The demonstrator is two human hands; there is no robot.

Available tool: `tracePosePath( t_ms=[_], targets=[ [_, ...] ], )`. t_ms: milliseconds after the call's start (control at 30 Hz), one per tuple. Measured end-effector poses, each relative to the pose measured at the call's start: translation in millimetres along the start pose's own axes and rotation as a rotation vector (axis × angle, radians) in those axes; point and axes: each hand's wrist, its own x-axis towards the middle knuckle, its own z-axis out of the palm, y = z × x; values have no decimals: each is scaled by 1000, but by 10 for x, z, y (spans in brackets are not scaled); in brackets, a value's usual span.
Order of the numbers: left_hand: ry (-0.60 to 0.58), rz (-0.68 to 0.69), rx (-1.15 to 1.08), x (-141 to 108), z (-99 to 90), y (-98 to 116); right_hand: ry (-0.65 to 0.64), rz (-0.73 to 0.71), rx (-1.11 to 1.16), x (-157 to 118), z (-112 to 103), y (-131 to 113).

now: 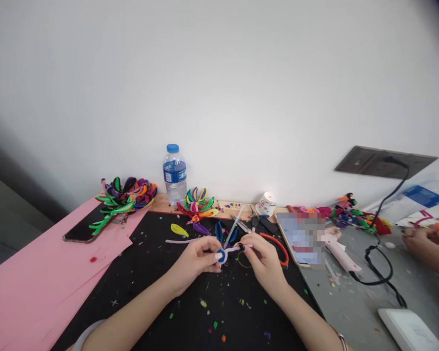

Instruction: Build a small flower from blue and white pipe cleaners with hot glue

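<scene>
The left hand (199, 258) pinches a small round coil of blue and lilac fuzzy stem (221, 256) between thumb and fingers, above the middle of a black mat (149, 292); the right hand (261, 258) has its fingertips closed on the lilac tail (231, 249) that runs out from it. Just beyond the hands, a straight translucent stick (233, 227) slants up from near the coil, with dark blue fuzzy loops (219, 233) on both sides of it and black-handled scissors (254, 223) to its right. A loose lilac stem (190, 241) reaches towards the left hand, with a yellow fuzzy loop (179, 230) and a purple one beyond it. A bent orange-red fuzzy stem (282, 251) curves close around the far side of the right hand. Farther right come a lit phone (290, 239), a pale pink hot-glue gun (342, 256) with a looping black cord (390, 275), and another person's hands (431, 243) at the edge. Along the wall stand a blue-capped clear plastic bottle (174, 175), a bright multicoloured loop cluster (197, 204) and a printed white paper cup (266, 204). At left, a large multicoloured bundle (128, 197) partly covers a dark phone (82, 229) on pink paper (40, 273). Coloured scraps speckle the mat.
</scene>
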Motion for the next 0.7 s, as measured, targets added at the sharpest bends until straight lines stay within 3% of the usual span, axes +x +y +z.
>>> tracePosePath(
  t_ms=[200,700],
  targets=[
    [5,-9,-92,2,-17,-13,47,-33,-9,-36,46,-40],
    [50,0,-103,4,-17,-7,12,-79,-76,-77,64,-101]
  ],
)
